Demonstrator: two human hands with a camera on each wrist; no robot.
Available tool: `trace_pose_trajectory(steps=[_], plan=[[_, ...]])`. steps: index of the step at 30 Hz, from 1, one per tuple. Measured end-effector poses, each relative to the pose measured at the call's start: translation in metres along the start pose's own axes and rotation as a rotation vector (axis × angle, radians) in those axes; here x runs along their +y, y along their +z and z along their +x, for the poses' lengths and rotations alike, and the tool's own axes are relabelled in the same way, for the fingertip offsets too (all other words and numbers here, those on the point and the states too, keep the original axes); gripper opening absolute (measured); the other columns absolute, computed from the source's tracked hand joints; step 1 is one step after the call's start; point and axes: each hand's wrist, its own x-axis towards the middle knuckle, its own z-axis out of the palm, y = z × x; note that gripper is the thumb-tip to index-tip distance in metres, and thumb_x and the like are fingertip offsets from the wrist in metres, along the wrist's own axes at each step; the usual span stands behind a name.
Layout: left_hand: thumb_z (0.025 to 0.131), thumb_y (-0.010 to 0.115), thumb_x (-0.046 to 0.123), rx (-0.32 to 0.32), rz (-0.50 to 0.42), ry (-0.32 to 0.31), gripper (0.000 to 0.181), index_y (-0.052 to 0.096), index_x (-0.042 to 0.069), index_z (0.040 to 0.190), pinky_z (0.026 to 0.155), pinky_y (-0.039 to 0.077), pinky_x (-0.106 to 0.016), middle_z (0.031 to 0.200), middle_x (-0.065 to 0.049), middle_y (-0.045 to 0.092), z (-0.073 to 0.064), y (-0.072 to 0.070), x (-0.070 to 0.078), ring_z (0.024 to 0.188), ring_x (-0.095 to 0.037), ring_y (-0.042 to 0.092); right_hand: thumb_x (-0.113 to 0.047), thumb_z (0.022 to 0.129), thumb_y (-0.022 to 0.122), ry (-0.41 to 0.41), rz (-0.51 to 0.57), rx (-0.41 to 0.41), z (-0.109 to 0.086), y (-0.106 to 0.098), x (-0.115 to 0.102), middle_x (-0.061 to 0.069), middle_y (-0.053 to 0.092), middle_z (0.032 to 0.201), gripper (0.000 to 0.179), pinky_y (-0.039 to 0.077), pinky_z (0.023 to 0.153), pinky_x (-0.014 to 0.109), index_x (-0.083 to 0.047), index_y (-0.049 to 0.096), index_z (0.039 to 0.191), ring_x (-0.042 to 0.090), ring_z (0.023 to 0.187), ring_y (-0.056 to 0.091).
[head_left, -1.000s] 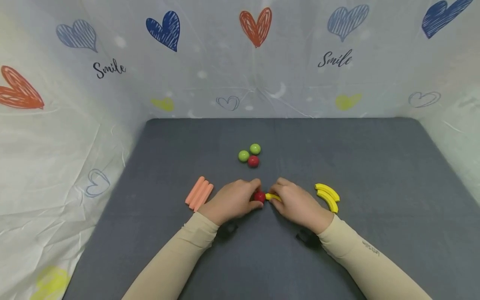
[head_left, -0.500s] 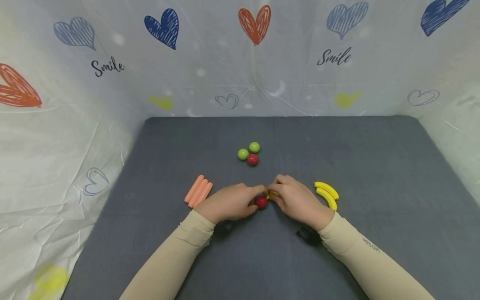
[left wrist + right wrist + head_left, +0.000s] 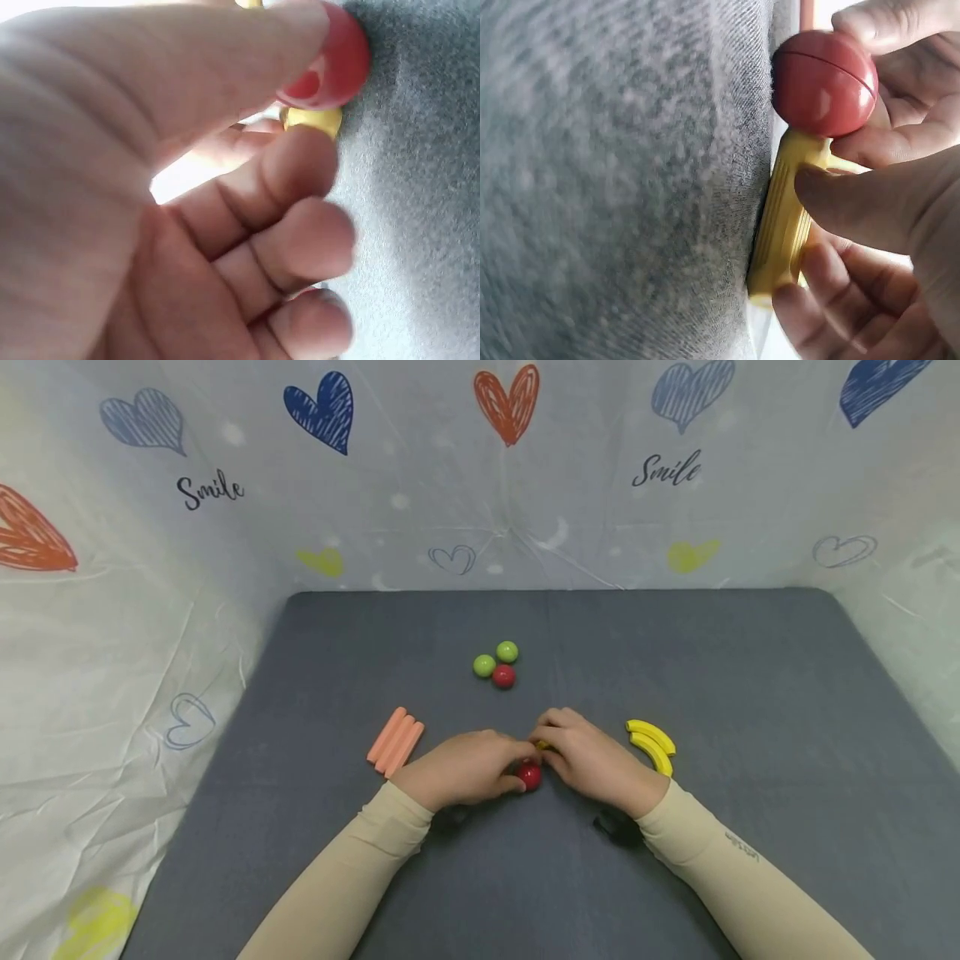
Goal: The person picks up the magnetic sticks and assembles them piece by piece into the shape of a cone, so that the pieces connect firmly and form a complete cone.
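Observation:
My left hand (image 3: 467,768) pinches a small glossy red ball (image 3: 529,775) between thumb and index finger, low over the dark table. The ball's seam line shows in the right wrist view, where its side meets the end of a ridged yellow piece (image 3: 780,217). My right hand (image 3: 592,762) pinches that yellow piece, its thumb pressing on the near side. In the head view the fingers hide most of the piece. The left wrist view shows the left thumb over the ball (image 3: 346,60) and a bit of yellow piece (image 3: 319,120) beyond.
Several pink sticks (image 3: 395,742) lie side by side left of the hands. Two curved yellow pieces (image 3: 651,746) lie at right. Farther back sit two green balls (image 3: 484,666) and another red ball (image 3: 503,677). The grey tabletop (image 3: 712,677) ends at a printed white sheet (image 3: 405,468).
The held red ball has shifted slightly nearer to me and to the right. The left index finger has come across to the right fingers, and less of the yellow piece shows.

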Motion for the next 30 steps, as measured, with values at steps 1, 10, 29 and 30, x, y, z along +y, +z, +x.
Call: trace_pose_trajectory(steps=[1, 10, 29, 30], plan=[[0.099, 0.076, 0.028, 0.005, 0.004, 0.001, 0.018, 0.070, 0.021, 0.114, 0.071, 0.048, -0.025, 0.089, 0.011, 0.062, 0.000, 0.000, 0.001, 0.077, -0.007, 0.057, -0.002, 0.096, 0.074, -0.009, 0.007, -0.008, 0.000, -0.001, 0.000, 0.003, 0.067, 0.114, 0.016, 0.055, 0.091, 0.038, -0.008, 0.077, 0.111, 0.021, 0.105, 0.061], [0.091, 0.084, 0.038, 0.087, 0.095, -0.003, 0.023, 0.076, 0.020, 0.103, 0.068, 0.048, -0.027, 0.088, 0.006, 0.058, 0.003, 0.006, 0.007, 0.073, -0.007, 0.053, 0.001, 0.100, 0.066, 0.021, 0.052, -0.033, -0.001, -0.014, -0.002, 0.013, 0.068, 0.133, 0.024, 0.052, 0.105, 0.046, 0.001, 0.073, 0.123, 0.030, 0.126, 0.063], [0.090, 0.080, 0.054, 0.183, 0.204, -0.018, 0.037, 0.065, 0.022, 0.077, 0.053, 0.037, -0.022, 0.070, 0.009, 0.047, 0.008, 0.014, 0.010, 0.060, -0.006, 0.046, -0.007, 0.095, 0.077, 0.224, -0.036, -0.010, -0.023, -0.065, 0.026, 0.004, 0.073, 0.101, 0.020, 0.058, 0.077, 0.040, -0.003, 0.078, 0.114, 0.017, 0.085, 0.068], [0.090, 0.080, 0.054, 0.187, 0.206, -0.018, 0.039, 0.062, 0.023, 0.075, 0.053, 0.037, -0.022, 0.069, 0.009, 0.047, 0.010, 0.015, 0.010, 0.060, -0.006, 0.046, -0.008, 0.095, 0.077, 0.240, -0.043, -0.022, -0.025, -0.067, 0.027, 0.004, 0.073, 0.101, 0.020, 0.058, 0.077, 0.041, -0.003, 0.078, 0.114, 0.017, 0.086, 0.068]])
